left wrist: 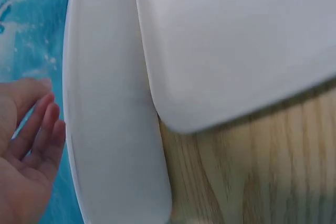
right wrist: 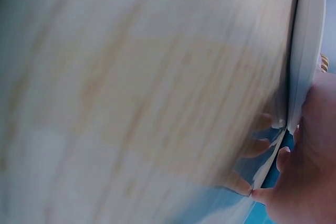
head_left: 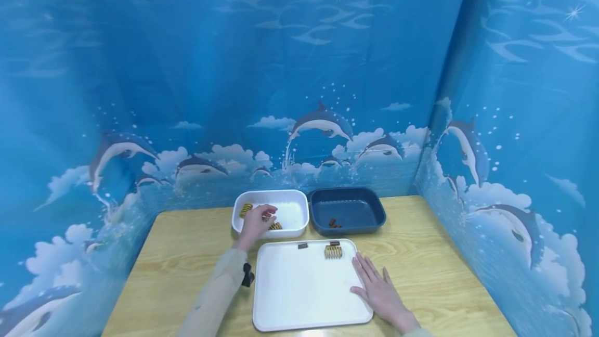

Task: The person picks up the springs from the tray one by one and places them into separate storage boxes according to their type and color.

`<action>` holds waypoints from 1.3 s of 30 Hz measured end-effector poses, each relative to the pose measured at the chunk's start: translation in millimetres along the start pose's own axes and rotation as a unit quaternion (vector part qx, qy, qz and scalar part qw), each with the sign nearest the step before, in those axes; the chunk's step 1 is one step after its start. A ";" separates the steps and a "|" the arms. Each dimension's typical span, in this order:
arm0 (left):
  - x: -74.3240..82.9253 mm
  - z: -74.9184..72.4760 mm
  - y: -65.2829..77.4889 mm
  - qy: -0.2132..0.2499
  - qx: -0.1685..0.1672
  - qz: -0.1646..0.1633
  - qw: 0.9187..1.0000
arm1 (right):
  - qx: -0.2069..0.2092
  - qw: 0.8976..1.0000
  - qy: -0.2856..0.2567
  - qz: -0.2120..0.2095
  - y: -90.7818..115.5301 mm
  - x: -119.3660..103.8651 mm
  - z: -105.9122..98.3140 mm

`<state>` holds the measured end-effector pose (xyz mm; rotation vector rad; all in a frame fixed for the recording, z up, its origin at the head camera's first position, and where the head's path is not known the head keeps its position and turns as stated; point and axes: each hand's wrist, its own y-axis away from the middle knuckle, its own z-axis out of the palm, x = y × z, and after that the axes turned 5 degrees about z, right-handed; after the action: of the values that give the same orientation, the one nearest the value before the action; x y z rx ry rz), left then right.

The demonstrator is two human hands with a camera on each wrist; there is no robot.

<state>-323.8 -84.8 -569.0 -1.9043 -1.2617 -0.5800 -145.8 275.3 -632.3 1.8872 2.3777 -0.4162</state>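
Note:
My left hand (head_left: 255, 221) reaches into the white bin (head_left: 296, 212), fingers loosely bent above a yellow-and-black striped ribbed piece (head_left: 276, 226). Another striped piece (head_left: 245, 209) lies at the bin's left end. The left wrist view shows the left hand (left wrist: 31, 145) with a gap between thumb and fingers and nothing visible in it. My right hand (head_left: 380, 291) rests with straight fingers at the right edge of the white tray (head_left: 304, 290). Near the tray's far edge are a striped piece with prongs (head_left: 334, 252) and two small dark brown pieces (head_left: 302, 246).
A dark blue bin (head_left: 348, 209) with a few small brown pieces (head_left: 334, 223) stands right of the white bin. Both sit behind the tray on a wooden table (head_left: 435, 264). A blue dolphin-print curtain (head_left: 299, 92) encloses the back and sides.

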 end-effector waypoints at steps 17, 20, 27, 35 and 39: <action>43.5 48.7 24.3 0.037 -0.062 0.015 0.997 | 0.010 1.000 -0.010 -0.005 0.5 3.8 5.2; 43.1 59.2 30.6 0.037 -0.088 0.005 0.995 | 0.014 1.000 -0.010 -0.008 0.6 4.6 6.4; 35.2 81.1 42.7 -0.021 -0.109 0.062 0.992 | 0.033 0.999 -0.026 -0.023 1.4 4.8 7.2; 31.9 89.9 46.6 -0.057 -0.117 0.036 0.991 | 0.030 0.999 -0.024 -0.021 1.1 3.5 6.1; 31.3 90.2 47.9 -0.040 -0.117 0.052 0.991 | 0.032 0.999 -0.021 -0.024 0.5 3.1 5.0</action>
<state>-270.8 -5.7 -617.6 -2.1940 -1.1777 -0.6250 -146.6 277.1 -637.8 1.8314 2.4135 -0.5367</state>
